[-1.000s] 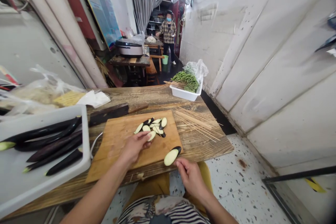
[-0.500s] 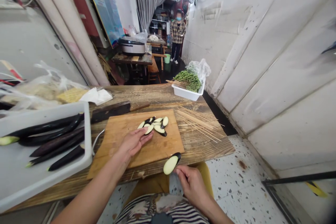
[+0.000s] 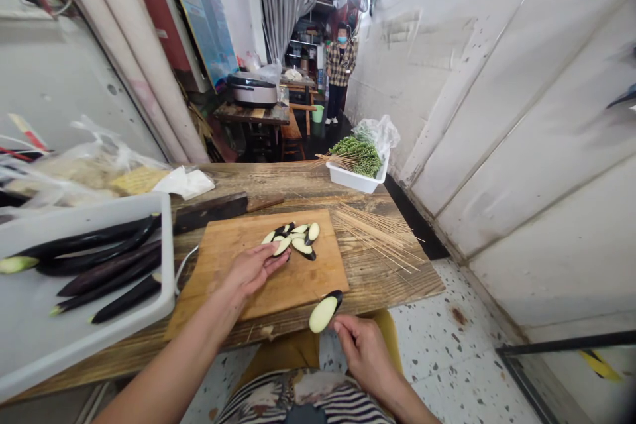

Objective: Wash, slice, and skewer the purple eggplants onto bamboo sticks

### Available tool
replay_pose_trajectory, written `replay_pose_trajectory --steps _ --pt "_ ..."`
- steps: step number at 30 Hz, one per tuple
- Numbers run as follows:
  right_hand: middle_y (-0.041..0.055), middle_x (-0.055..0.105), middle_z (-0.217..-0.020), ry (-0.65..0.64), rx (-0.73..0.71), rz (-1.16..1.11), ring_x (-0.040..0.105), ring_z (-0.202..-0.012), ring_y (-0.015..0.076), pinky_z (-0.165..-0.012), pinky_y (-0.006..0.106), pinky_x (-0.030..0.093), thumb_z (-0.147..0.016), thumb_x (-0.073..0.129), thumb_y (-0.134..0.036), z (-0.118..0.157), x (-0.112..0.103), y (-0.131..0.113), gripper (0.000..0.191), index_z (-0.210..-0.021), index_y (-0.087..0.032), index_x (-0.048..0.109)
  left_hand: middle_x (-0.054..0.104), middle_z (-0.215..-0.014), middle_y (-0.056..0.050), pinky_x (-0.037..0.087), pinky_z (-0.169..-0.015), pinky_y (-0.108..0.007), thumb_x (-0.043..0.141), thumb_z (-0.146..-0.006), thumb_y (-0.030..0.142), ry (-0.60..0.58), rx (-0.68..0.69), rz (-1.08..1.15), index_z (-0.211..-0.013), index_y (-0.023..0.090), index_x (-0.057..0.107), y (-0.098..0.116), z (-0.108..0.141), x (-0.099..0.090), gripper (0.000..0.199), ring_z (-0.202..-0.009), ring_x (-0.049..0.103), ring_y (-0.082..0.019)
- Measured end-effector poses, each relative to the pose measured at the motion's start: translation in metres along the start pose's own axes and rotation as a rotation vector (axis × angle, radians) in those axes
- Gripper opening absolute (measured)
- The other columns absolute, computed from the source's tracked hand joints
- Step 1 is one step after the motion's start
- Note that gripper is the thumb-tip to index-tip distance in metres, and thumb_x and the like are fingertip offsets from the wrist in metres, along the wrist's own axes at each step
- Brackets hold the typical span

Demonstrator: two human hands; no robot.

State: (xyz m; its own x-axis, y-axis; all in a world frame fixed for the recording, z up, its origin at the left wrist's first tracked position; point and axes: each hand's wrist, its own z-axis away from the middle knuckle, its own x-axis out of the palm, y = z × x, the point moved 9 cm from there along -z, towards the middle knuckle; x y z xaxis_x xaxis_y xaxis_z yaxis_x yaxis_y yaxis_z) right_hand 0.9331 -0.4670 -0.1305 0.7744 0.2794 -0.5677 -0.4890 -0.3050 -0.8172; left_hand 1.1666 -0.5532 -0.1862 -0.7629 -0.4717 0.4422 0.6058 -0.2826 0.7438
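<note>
My left hand (image 3: 254,267) is over the wooden cutting board (image 3: 238,298), its fingers closed on an oval eggplant slice (image 3: 282,247) with pale flesh and dark skin. Just beyond it, several more eggplant slices (image 3: 304,248) lie in a loose cluster on the board. In front of the board's near right corner, my right hand (image 3: 366,347) is pinched shut on a thin skewer, mostly hidden by the fingers. At the skewer's far end sit eggplant slices (image 3: 322,315), the nearest facing me; how many are stacked I cannot tell.
Bare bamboo skewers (image 3: 377,232) lie right of the board. Behind them stands a white tub (image 3: 355,180) of skewered green vegetables (image 3: 358,154). A cleaver (image 3: 211,212) rests behind the board. Left is a white tray (image 3: 166,258) holding whole eggplants (image 3: 114,271). A person (image 3: 340,69) stands far back.
Both hands keep nearly the same positions and grips. The view has shifted very slightly.
</note>
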Motion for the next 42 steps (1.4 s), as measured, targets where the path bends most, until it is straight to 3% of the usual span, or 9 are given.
replay_pose_trajectory --steps 26,42 --pt "0.002 0.064 -0.064 -0.002 -0.001 -0.001 0.057 -0.06 0.0153 -0.058 0.021 0.04 -0.093 0.039 -0.028 0.004 -0.003 -0.002 0.032 -0.079 -0.019 0.067 0.071 -0.083 -0.014 0.059 -0.063 -0.027 0.054 -0.079 0.0 -0.013 0.017 -0.052 -0.08 0.005 0.065 0.005 0.003 0.003 0.012 -0.068 0.069 -0.018" --pt "0.0016 0.062 -0.062 0.018 -0.007 -0.004 0.056 -0.059 0.0151 -0.056 0.021 0.039 -0.092 0.039 -0.027 0.007 -0.006 -0.006 0.031 -0.076 -0.019 0.065 0.071 -0.08 -0.011 0.059 -0.069 -0.028 0.064 -0.073 0.002 -0.049 0.096 -0.139 -0.076 0.007 0.069 0.016 0.014 0.017 0.007 -0.068 0.067 -0.016"
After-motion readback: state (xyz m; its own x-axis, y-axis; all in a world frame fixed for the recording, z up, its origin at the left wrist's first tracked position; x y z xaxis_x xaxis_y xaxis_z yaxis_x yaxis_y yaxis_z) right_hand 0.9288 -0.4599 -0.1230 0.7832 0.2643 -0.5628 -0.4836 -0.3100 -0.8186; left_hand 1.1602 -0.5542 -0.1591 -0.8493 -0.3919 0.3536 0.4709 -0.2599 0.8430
